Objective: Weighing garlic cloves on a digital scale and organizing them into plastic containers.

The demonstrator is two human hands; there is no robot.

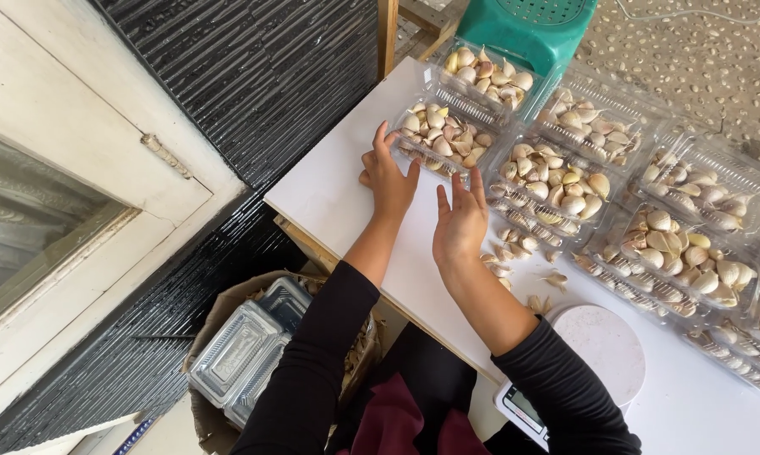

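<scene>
Several clear plastic clamshell boxes filled with garlic cloves lie open on a white table (346, 202). My left hand (388, 179) rests on the table with its fingers against the near edge of one garlic box (443, 135). My right hand (460, 221) hovers open, fingers spread, just in front of a second garlic box (557, 181), holding nothing. Loose garlic cloves (502, 257) lie on the table beside my right hand.
A white round kitchen scale (603, 345) sits at the table's near edge. More filled boxes (683, 244) line the right side. A green plastic stool (523, 29) stands beyond the table. A carton with empty clear boxes (245, 350) sits below, left of my lap.
</scene>
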